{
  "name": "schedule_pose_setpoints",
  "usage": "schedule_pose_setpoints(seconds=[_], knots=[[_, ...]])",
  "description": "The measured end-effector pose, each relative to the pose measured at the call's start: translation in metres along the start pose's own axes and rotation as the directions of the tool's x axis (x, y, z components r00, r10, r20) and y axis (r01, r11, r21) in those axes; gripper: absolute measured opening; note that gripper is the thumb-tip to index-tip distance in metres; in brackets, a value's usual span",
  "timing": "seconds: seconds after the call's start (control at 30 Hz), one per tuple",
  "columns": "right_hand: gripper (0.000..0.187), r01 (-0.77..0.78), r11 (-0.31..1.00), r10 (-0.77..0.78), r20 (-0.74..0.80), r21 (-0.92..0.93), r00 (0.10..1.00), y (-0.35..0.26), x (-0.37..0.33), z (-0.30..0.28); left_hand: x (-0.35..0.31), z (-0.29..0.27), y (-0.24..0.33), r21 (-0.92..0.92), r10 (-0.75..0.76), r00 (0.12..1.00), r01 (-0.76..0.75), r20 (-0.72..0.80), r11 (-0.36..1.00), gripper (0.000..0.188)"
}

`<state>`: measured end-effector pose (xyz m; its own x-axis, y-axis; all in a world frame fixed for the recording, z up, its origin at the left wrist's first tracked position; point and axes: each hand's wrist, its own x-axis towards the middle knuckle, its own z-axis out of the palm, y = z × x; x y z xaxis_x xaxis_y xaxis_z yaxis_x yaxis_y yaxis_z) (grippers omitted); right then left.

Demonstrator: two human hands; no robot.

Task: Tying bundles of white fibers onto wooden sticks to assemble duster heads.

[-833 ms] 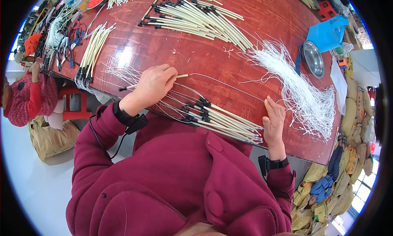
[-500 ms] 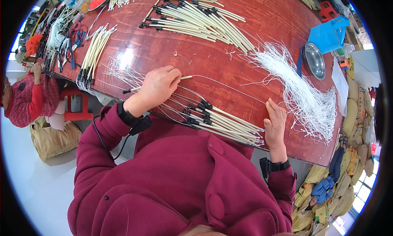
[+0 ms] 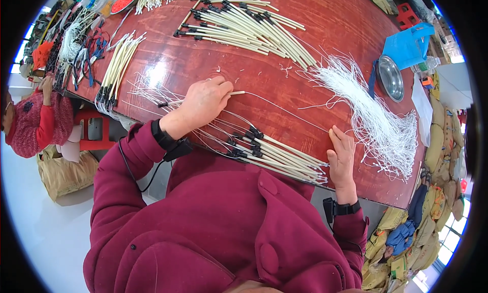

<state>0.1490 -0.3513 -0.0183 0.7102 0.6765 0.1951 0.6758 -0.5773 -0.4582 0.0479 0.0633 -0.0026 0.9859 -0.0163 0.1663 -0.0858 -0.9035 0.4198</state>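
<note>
My left hand [image 3: 204, 100] is closed round a thin cream tube [image 3: 237, 93], whose right end sticks out past my fingers. Its black-capped other end shows left of my wrist. From the tube a single white string [image 3: 284, 109] runs across the table to my right hand [image 3: 342, 155], where the fingertips are pressed together on it. Between me and my hands lies a bundle of similar cream tubes [image 3: 290, 158] with black fittings and white strings; some strings pass under my left hand.
A big pile of cream tubes [image 3: 254, 31] lies at the far middle of the red table [image 3: 203, 49]. White looped strings [image 3: 371, 110] spread at the right, near a metal dish [image 3: 390, 78] and a blue container [image 3: 406, 46]. Another tube bundle [image 3: 119, 66] lies left. A person [image 3: 43, 115] sits beyond.
My left hand has shifted a little to the right with the cream tube, bringing its end nearer my right hand. My right hand has hardly moved.
</note>
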Motion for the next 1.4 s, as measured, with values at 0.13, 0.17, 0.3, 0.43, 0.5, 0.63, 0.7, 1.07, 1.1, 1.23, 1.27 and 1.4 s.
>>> schedule_pose_setpoints(seconds=[0.13,0.17,0.3,0.43,0.5,0.63,0.7,1.07,1.1,1.23,1.27,1.4], knots=[[0.065,-0.003,1.000,0.003,0.015,-0.012,1.000,0.000,0.001,-0.002,0.021,0.011,-0.002,0.043,0.152,0.988,-0.152,-0.001,0.987,0.006],[0.065,-0.005,1.000,0.006,0.032,-0.020,0.999,-0.001,0.001,-0.003,0.027,0.015,-0.002,0.064,0.234,0.972,-0.235,0.014,0.970,0.007],[0.067,0.015,0.998,-0.009,0.086,-0.065,0.996,-0.007,0.005,0.002,0.055,0.041,0.031,0.072,0.437,0.893,-0.445,0.108,0.892,0.008],[0.070,0.101,0.985,-0.083,0.134,-0.140,0.988,-0.033,0.017,0.017,0.086,0.080,0.099,-0.010,0.505,0.823,-0.521,0.260,0.854,0.016],[0.075,0.163,0.972,-0.141,0.140,-0.167,0.980,-0.043,0.022,0.023,0.078,0.081,0.110,0.011,0.509,0.828,-0.526,0.236,0.851,0.018],[0.075,0.181,0.975,-0.182,0.007,-0.129,0.983,-0.019,0.026,0.017,0.065,0.063,0.107,0.040,0.487,0.859,-0.498,0.156,0.866,0.022],[0.072,0.153,0.980,-0.154,0.005,-0.124,0.988,-0.019,0.030,0.013,0.049,0.036,0.088,0.107,0.372,0.928,-0.372,0.022,0.922,0.030],[0.028,0.222,0.973,-0.225,-0.045,-0.055,0.973,-0.041,0.082,0.042,0.023,0.028,-0.012,0.088,-0.160,0.987,0.158,0.019,0.984,0.023],[0.024,0.229,0.970,-0.233,-0.057,-0.079,0.971,-0.041,0.084,0.043,0.022,0.025,-0.014,0.057,-0.128,0.992,0.128,-0.005,0.990,0.021],[0.019,0.243,0.964,-0.251,-0.071,-0.109,0.965,-0.038,0.074,0.037,0.005,-0.007,-0.040,0.014,-0.173,0.978,0.176,-0.115,0.984,0.014],[0.019,0.250,0.963,-0.258,-0.073,-0.097,0.963,-0.035,0.072,0.034,-0.005,-0.016,-0.059,0.005,-0.198,0.968,0.202,-0.155,0.979,0.014],[0.020,0.218,0.975,-0.220,-0.024,-0.038,0.975,-0.027,0.053,0.020,-0.055,-0.081,-0.126,0.298,-0.332,0.911,0.397,-0.246,0.868,0.015]])
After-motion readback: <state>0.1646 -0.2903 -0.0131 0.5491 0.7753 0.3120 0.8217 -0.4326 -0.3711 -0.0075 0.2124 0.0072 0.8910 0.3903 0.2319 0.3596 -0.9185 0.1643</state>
